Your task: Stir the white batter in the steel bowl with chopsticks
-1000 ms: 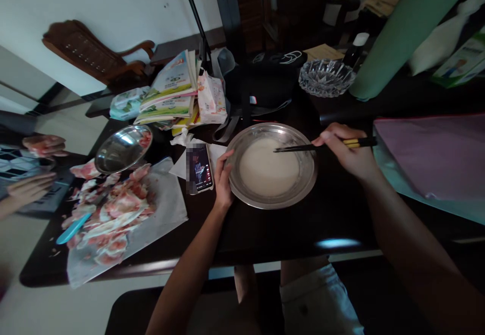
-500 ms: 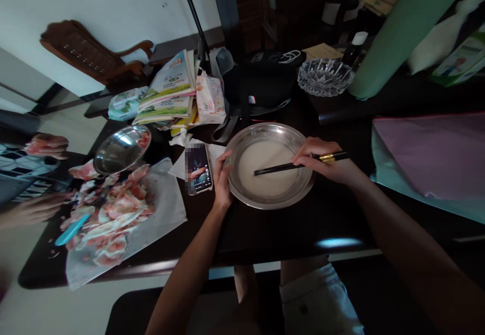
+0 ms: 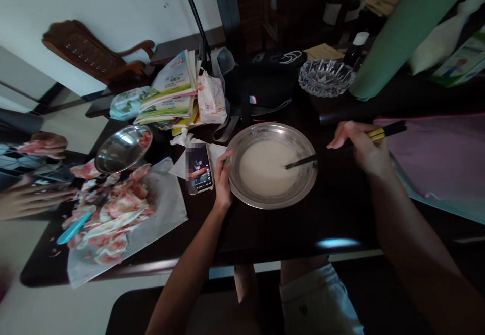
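A wide stainless-steel bowl (image 3: 278,132) stands before me, with milky white liquid (image 3: 261,168) in it. At its left rim my left hand (image 3: 223,176) holds the side, fingers along the edge. To the right of the bowl, my right hand (image 3: 359,143) is closed round black chopsticks (image 3: 301,161) with a gold band. Their tips reach over the right rim to the liquid; whether they dip in I cannot tell. The middle of the chopsticks is lost against the dark table. Just left of my left hand lies a phone (image 3: 199,169) on white paper.
At the left, another person's hands (image 3: 34,198) work by raw meat pieces (image 3: 121,206) on a white sheet, with a blue-handled tool (image 3: 74,229) and a second metal bowl (image 3: 123,148). Books (image 3: 166,90), a tissue pack (image 3: 211,97), a glass dish (image 3: 326,77) and a green column (image 3: 394,37) stand behind.
My right hand has moved right, away from over the bowl, drawing the chopsticks toward the right rim. My left hand stays on the bowl. The other person's lower hand has shifted slightly.
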Action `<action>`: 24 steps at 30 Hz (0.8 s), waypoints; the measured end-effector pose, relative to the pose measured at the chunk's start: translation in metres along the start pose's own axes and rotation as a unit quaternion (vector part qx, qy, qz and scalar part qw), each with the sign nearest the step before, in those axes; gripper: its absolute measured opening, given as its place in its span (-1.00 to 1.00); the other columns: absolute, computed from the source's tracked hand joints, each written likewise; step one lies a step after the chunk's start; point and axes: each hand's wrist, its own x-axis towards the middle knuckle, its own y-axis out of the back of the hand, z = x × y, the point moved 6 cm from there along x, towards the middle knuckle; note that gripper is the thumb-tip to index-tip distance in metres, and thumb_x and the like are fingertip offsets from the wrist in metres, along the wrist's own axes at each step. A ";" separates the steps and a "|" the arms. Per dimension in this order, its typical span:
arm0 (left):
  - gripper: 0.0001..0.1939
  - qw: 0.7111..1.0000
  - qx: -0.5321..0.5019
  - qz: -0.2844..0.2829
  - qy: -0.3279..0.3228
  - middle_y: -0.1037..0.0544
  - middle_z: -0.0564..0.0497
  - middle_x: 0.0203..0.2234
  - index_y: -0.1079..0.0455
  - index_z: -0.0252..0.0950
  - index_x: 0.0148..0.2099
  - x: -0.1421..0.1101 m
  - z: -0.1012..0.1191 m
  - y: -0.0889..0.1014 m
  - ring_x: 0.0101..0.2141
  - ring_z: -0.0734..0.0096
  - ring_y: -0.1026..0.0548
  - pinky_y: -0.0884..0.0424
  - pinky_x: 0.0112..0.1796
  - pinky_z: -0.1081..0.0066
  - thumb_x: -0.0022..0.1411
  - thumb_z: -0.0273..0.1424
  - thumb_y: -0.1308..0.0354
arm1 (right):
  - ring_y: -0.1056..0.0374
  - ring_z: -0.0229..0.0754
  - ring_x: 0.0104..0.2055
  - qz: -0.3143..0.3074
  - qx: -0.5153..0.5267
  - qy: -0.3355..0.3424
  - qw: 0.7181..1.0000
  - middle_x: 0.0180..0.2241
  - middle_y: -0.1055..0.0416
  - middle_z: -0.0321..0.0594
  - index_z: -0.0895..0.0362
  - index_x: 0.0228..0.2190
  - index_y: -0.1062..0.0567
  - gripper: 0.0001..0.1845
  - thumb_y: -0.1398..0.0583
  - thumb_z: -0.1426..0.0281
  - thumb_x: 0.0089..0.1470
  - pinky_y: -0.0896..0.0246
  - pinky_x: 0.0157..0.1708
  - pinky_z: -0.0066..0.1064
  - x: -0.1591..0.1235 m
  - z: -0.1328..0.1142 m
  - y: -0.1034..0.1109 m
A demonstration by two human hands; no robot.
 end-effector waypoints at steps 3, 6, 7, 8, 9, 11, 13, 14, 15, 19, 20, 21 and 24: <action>-0.59 1.000 0.003 0.000 -0.004 -0.57 -0.06 0.00 -0.52 -0.19 0.03 0.000 0.001 0.000 0.04 0.12 -0.50 -0.42 0.07 0.20 0.25 -0.08 -0.18 | -0.38 -0.15 -0.48 -0.069 0.011 -0.023 0.997 -0.60 -0.46 -0.29 -0.01 -0.64 -0.55 -0.48 -0.21 0.00 0.23 -0.26 -0.28 -0.20 -0.002 -0.001 -0.012; -0.59 1.000 -0.005 -0.002 0.004 -0.57 -0.06 -0.01 -0.51 -0.19 0.03 0.000 0.001 -0.001 0.03 0.13 -0.50 -0.42 0.07 0.20 0.25 -0.07 -0.19 | -0.45 -0.14 -0.42 -0.158 -0.028 0.004 0.987 -0.52 -0.55 -0.29 -0.01 -0.55 -0.62 -0.56 -0.22 0.03 0.23 -0.27 -0.27 -0.22 -0.006 -0.006 -0.034; -0.59 1.000 -0.009 -0.003 0.007 -0.57 -0.06 -0.01 -0.51 -0.19 0.03 0.000 0.001 -0.001 0.02 0.14 -0.51 -0.42 0.06 0.21 0.25 -0.08 -0.19 | -0.47 -0.13 -0.40 -0.182 -0.043 0.021 0.982 -0.49 -0.57 -0.28 -0.01 -0.52 -0.63 -0.61 -0.24 0.05 0.22 -0.28 -0.27 -0.22 -0.008 -0.006 -0.042; -0.59 1.000 -0.012 -0.003 0.009 -0.57 -0.05 -0.01 -0.51 -0.19 0.03 0.000 0.001 -0.001 0.01 0.14 -0.51 -0.42 0.06 0.22 0.25 -0.08 -0.19 | -0.48 -0.12 -0.38 -0.199 -0.056 0.039 0.978 -0.47 -0.60 -0.28 -0.02 -0.50 -0.64 -0.66 -0.27 0.08 0.21 -0.29 -0.26 -0.22 -0.010 -0.007 -0.048; -0.60 1.000 -0.014 -0.004 0.009 -0.57 -0.05 -0.02 -0.51 -0.18 0.03 0.000 0.001 -0.002 0.01 0.15 -0.51 -0.42 0.05 0.22 0.25 -0.09 -0.19 | -0.50 -0.11 -0.35 -0.205 -0.065 0.056 0.975 -0.45 -0.62 -0.28 -0.02 -0.47 -0.64 -0.69 -0.28 0.11 0.20 -0.30 -0.23 -0.21 -0.011 -0.006 -0.053; -0.59 1.000 -0.014 -0.004 0.006 -0.57 -0.05 -0.02 -0.50 -0.18 0.03 -0.001 0.002 -0.002 0.01 0.15 -0.51 -0.42 0.05 0.22 0.25 -0.08 -0.19 | -0.52 -0.08 -0.30 -0.195 -0.090 0.075 0.974 -0.40 -0.65 -0.28 -0.03 -0.43 -0.65 -0.74 -0.28 0.13 0.20 -0.31 -0.19 -0.18 -0.012 -0.004 -0.058; -0.59 1.000 -0.014 -0.001 0.008 -0.57 -0.06 -0.02 -0.50 -0.19 0.03 -0.001 0.001 -0.003 0.00 0.15 -0.52 -0.43 0.05 0.22 0.25 -0.07 -0.18 | -0.52 -0.06 -0.27 -0.174 -0.115 0.082 0.974 -0.36 -0.67 -0.27 -0.03 -0.40 -0.65 -0.76 -0.28 0.14 0.22 -0.30 -0.17 -0.15 -0.011 -0.002 -0.056; -0.59 1.000 -0.014 0.000 0.010 -0.57 -0.06 -0.02 -0.50 -0.19 0.03 -0.001 0.000 -0.002 0.00 0.15 -0.52 -0.43 0.04 0.23 0.25 -0.08 -0.18 | -0.52 -0.06 -0.26 -0.162 -0.125 0.083 0.975 -0.35 -0.67 -0.27 -0.04 -0.40 -0.65 -0.76 -0.27 0.14 0.22 -0.30 -0.17 -0.14 -0.010 -0.001 -0.054; -0.59 1.000 -0.015 0.001 0.011 -0.57 -0.06 -0.02 -0.50 -0.20 0.04 -0.001 -0.001 -0.002 0.00 0.16 -0.52 -0.44 0.03 0.24 0.25 -0.08 -0.18 | -0.52 -0.05 -0.27 -0.146 -0.133 0.082 0.977 -0.36 -0.66 -0.27 -0.04 -0.41 -0.64 -0.75 -0.27 0.13 0.22 -0.30 -0.17 -0.13 -0.008 -0.002 -0.050; -0.58 0.999 -0.030 0.007 0.025 -0.58 -0.06 0.00 -0.51 -0.19 0.05 0.000 -0.007 -0.001 0.01 0.16 -0.52 -0.44 0.04 0.24 0.23 -0.09 -0.20 | -0.46 -0.05 -0.33 -0.055 -0.134 0.055 0.988 -0.46 -0.59 -0.24 -0.05 -0.49 -0.62 -0.62 -0.20 0.07 0.28 -0.25 -0.15 -0.09 -0.002 -0.004 -0.023; -0.58 0.999 -0.036 0.007 0.030 -0.58 -0.06 0.00 -0.51 -0.18 0.05 0.000 -0.009 -0.001 0.01 0.16 -0.52 -0.45 0.03 0.23 0.23 -0.09 -0.20 | -0.44 -0.05 -0.34 -0.027 -0.120 0.047 0.991 -0.48 -0.57 -0.23 -0.05 -0.52 -0.60 -0.57 -0.18 0.05 0.29 -0.24 -0.14 -0.08 -0.001 -0.004 -0.016; -0.57 0.999 -0.039 0.006 0.034 -0.58 -0.05 0.00 -0.51 -0.17 0.05 0.000 -0.009 -0.001 -0.01 0.16 -0.53 -0.45 0.02 0.23 0.22 -0.09 -0.21 | -0.42 -0.05 -0.36 -0.002 -0.098 0.038 0.994 -0.51 -0.54 -0.22 -0.04 -0.56 -0.59 -0.53 -0.17 0.03 0.30 -0.23 -0.14 -0.08 0.000 -0.004 -0.009; -0.58 0.999 -0.034 0.002 0.023 -0.58 -0.05 -0.05 -0.51 -0.18 0.05 0.000 -0.006 -0.001 -0.05 0.17 -0.53 -0.46 -0.01 0.23 0.24 -0.09 -0.20 | -0.35 -0.08 -0.45 0.011 -0.017 0.005 1.000 -0.58 -0.46 -0.23 -0.04 -0.64 -0.54 -0.47 -0.18 0.01 0.28 -0.22 -0.22 -0.10 0.000 0.000 0.002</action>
